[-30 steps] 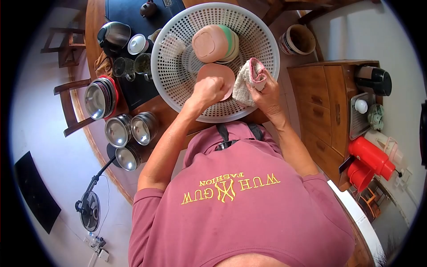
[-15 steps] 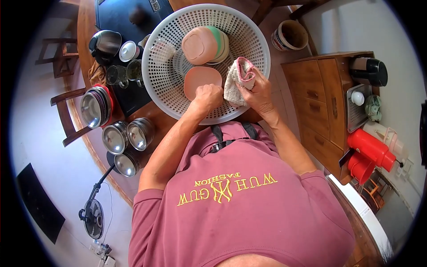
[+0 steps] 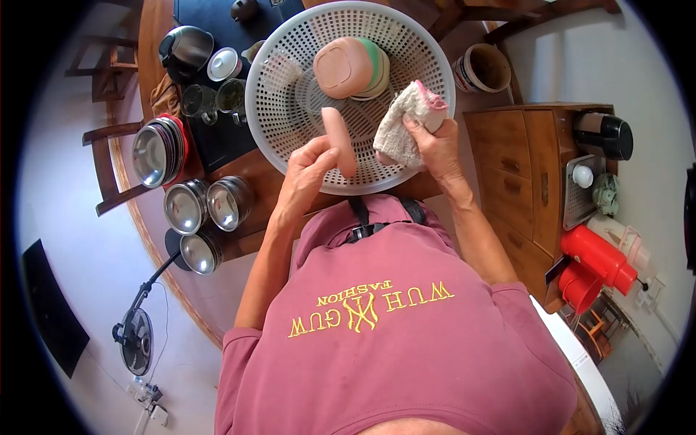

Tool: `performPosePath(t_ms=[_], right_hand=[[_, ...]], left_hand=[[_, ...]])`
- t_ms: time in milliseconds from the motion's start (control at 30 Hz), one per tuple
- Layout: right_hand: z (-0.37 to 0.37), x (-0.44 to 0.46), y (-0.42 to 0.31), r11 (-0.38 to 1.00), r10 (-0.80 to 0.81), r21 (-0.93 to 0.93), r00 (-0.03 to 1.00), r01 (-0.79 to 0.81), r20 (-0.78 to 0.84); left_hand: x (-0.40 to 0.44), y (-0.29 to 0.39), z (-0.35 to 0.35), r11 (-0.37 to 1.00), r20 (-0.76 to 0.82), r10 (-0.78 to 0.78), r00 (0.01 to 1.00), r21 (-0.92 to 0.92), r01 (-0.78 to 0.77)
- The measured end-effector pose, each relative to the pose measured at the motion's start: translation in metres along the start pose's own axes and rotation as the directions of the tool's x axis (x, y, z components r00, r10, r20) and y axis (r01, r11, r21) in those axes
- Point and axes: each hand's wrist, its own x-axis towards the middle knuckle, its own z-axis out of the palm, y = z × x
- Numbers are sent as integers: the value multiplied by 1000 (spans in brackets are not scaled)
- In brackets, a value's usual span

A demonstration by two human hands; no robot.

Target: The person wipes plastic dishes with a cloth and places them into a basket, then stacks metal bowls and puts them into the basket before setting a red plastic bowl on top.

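Note:
My left hand (image 3: 308, 170) pinches a pink plastic bowl (image 3: 338, 141) by its side. The bowl is tipped up, so I see it nearly edge-on. A folded whitish towel (image 3: 402, 127) with a pink edge is gripped in my right hand (image 3: 438, 148). Both hands are over the near part of a large grey perforated basket (image 3: 264, 156). Further inside the basket lies a tilted stack of bowls (image 3: 344, 69), with pink, green and cream ones nested together.
Left of the basket stand stacked metal bowls (image 3: 185, 206), glass mugs (image 3: 197, 100), a lidded white cup (image 3: 223, 64) and a metal kettle (image 3: 190, 49). To the right are a wooden cabinet (image 3: 507, 174), a bucket (image 3: 484, 69) and a red thermos (image 3: 594, 254).
My left hand has lifted the pink bowl from the basket floor and turned it on edge. My right hand, with the towel, has shifted slightly right. The whole view has shifted a little.

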Motion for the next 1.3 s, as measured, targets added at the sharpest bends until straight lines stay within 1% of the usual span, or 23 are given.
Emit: performPosePath(t_ms=[33, 100, 167, 200, 267, 300, 333, 367, 433, 467, 500, 600, 633, 733, 767, 900, 1000, 1067, 1100, 1167, 1200, 1233, 1300], right_hand=[[5, -2, -11, 1000, -2, -3, 1000, 2, 10], [14, -8, -39, 991, 62, 115, 993, -73, 101], [27, -16, -56, 994, 29, 103, 988, -44, 150], [35, -21, -61, 994, -21, 107, 973, -4, 228], [58, -29, -57, 981, -187, 114, 933, 159, 307], [66, -28, -61, 856, -408, -173, 844, 486, 349], [71, -27, -56, 849, -422, -181, 843, 497, 335], [74, -26, -53, 841, -437, -187, 840, 509, 321], [72, -30, -69, 978, -196, -16, 941, 209, 276], [69, -29, -70, 992, -118, -16, 954, 128, 274], [65, -27, -70, 999, -40, -20, 962, 47, 271], [66, -19, -65, 994, 33, 98, 984, -51, 173], [64, -17, -63, 980, 105, 151, 981, -130, 164], [64, -22, -56, 967, 147, 189, 978, -174, 149], [64, -24, -47, 943, 164, 259, 971, -207, 176], [76, -48, -47, 797, 297, 462, 918, -390, 263], [82, -63, -47, 786, 258, 491, 921, -375, 291], [82, -71, -52, 785, 260, 505, 930, -359, 259], [83, -74, -55, 783, 264, 514, 935, -351, 236], [90, -77, -61, 752, 219, 588, 954, -298, 203], [94, -78, -64, 793, 169, 564, 972, -231, 161], [97, -80, -67, 829, 117, 535, 986, -164, 120], [106, -85, -71, 817, 129, 556, 988, -152, 82]], left_hand=[[-7, 2, -1, 956, -8, -76, 997, -286, 71], [-15, 2, -4, 960, -19, -63, 998, -273, 55], [-20, 0, -3, 936, -40, -12, 999, -351, -3], [-21, 4, -2, 924, 18, -31, 999, -380, 35], [-26, 22, 16, 936, -37, 34, 999, -348, -45], [-27, 21, 20, 937, -39, 89, 995, -336, -98], [-28, 17, 21, 963, -38, 203, 978, -172, -207], [-31, 18, 20, 953, -26, 236, 971, -187, -237], [-39, 28, 16, 912, 104, 136, 985, -402, -83], [-45, 33, 12, 936, 137, 161, 977, -335, -107], [-52, 44, 10, 918, 166, 165, 972, -387, -89], [-66, 40, 5, 888, 156, 197, 968, -446, -109], [-71, 40, 0, 886, 154, 203, 967, -449, -115], [-87, 45, -16, 830, 148, 212, 966, -548, -98], [-88, 40, -21, 822, 116, 234, 965, -553, -133], [-96, 32, -46, 721, 88, 242, 966, -683, -119], [-102, 27, -59, 714, 75, 197, 977, -694, -91], [-106, 25, -65, 748, -23, 140, 990, -652, -122], [-106, 19, -68, 750, -15, 145, 989, -650, -120], [-104, 3, -73, 809, -113, 124, 986, -564, -167], [-110, 9, -70, 749, -54, 151, 987, -645, -150], [-114, 9, -67, 751, -45, 153, 987, -644, -145], [-118, 6, -63, 803, -99, 166, 981, -564, -192]])
